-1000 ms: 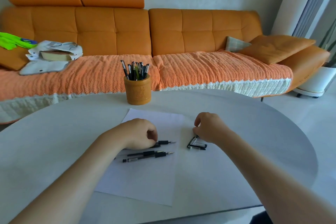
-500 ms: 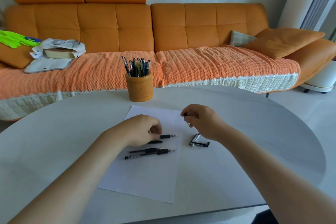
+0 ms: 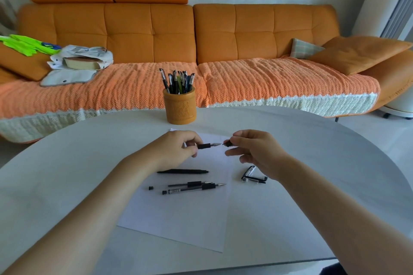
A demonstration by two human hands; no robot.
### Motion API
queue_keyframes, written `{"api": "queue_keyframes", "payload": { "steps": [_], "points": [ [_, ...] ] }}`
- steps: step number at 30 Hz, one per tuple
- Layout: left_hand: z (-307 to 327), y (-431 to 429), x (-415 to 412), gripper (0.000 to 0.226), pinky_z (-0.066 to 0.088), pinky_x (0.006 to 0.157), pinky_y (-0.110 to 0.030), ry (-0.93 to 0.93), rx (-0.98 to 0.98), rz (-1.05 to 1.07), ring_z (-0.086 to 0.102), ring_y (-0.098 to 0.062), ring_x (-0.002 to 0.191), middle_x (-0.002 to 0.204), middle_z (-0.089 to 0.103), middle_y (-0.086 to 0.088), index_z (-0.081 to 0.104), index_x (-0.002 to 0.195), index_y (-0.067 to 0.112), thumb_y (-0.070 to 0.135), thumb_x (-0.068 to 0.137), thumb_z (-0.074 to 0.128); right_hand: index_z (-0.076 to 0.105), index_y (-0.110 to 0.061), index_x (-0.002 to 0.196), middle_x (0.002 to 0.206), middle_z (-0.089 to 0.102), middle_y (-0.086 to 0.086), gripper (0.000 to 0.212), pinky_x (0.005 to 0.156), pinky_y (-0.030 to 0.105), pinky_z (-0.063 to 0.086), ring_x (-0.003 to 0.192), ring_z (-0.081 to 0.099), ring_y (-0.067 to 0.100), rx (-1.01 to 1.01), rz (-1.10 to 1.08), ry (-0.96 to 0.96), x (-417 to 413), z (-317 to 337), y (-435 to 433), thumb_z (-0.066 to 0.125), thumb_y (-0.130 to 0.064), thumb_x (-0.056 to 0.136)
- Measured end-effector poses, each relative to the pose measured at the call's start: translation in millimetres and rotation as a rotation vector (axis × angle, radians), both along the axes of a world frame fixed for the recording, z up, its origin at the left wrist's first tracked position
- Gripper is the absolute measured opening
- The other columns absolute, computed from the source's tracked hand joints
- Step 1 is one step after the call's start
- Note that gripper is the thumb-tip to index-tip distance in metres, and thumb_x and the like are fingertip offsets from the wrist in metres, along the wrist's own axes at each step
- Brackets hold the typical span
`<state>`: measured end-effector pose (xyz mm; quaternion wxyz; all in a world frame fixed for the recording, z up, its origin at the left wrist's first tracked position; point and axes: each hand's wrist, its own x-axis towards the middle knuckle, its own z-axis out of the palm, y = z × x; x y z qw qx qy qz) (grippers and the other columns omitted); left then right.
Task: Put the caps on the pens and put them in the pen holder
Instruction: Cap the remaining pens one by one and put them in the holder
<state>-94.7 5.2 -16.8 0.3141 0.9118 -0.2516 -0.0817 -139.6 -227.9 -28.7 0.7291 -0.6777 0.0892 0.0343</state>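
My left hand [image 3: 176, 150] grips an uncapped pen [image 3: 207, 145] above the white paper [image 3: 178, 214], tip pointing right. My right hand [image 3: 252, 150] pinches a black cap [image 3: 228, 143] just off that tip, almost touching it. Below on the paper lie a black pen [image 3: 183, 171] and two uncapped clear pens [image 3: 192, 187]. Two loose caps [image 3: 253, 176] sit on the table under my right wrist. The orange pen holder [image 3: 179, 107] stands farther back, holding several capped pens.
The white oval table [image 3: 67, 174] curves away at both sides, its near edge at the bottom. Behind it an orange sofa [image 3: 257, 51] carries a bag with a book [image 3: 80, 60], a green item and cushions. A small black end plug [image 3: 151, 188] lies on the paper.
Both hands rose from the table. My left hand lifted a pen off the paper, and my right hand brought a cap from the pile up to the pen's tip.
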Motion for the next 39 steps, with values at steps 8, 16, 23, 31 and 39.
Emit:
{"api": "queue_keyframes", "payload": {
  "steps": [8,16,23,31,39],
  "points": [
    [-5,5,4,0.023,0.038,0.068,-0.021,-0.094,0.127,-0.006,0.052,-0.003,0.076,0.089,0.059,0.017,0.068,0.112,0.035,0.023,0.098,0.053,0.067,-0.008,0.096,0.09,0.071,0.012,0.008,0.054,0.025,0.052,0.07,0.069,0.018,0.005,-0.036,0.023,2,-6,3,0.068,-0.003,0.09],
    [-23,17,9,0.025,0.045,0.078,-0.026,-0.148,0.325,-0.009,0.053,-0.004,0.088,0.101,0.056,0.017,0.064,0.113,0.04,0.029,0.091,0.064,0.077,-0.009,0.092,0.079,0.073,0.008,0.007,0.04,0.023,0.041,0.054,0.063,0.017,-0.292,-0.034,-0.003,-3,-6,12,0.073,-0.01,0.086],
    [-21,15,5,0.004,0.047,0.093,-0.034,-0.092,0.29,-0.102,0.053,-0.001,0.102,0.107,0.053,0.02,0.067,0.087,0.041,0.038,0.088,0.066,0.08,-0.018,0.082,0.082,0.077,0.015,0.006,0.049,0.025,0.046,0.059,0.06,0.021,-0.486,0.022,0.051,-3,-7,16,0.078,-0.015,0.077],
    [-17,9,1,0.006,0.043,0.098,-0.029,-0.135,0.263,-0.115,0.047,0.001,0.112,0.117,0.053,0.025,0.075,0.09,0.034,0.03,0.089,0.07,0.08,-0.022,0.075,0.061,0.069,0.014,0.008,0.05,0.026,0.041,0.058,0.049,0.023,-0.541,0.028,0.039,-4,-9,18,0.075,-0.017,0.078],
    [1,4,-7,0.009,0.048,0.076,-0.026,-0.072,0.025,0.02,0.061,-0.005,0.086,0.086,0.065,0.02,0.07,0.095,0.037,0.03,0.091,0.067,0.079,-0.018,0.082,0.08,0.074,0.017,0.011,0.044,0.023,0.038,0.052,0.05,0.019,-0.411,-0.013,-0.089,-5,-3,21,0.071,-0.013,0.083]
  ]
}}
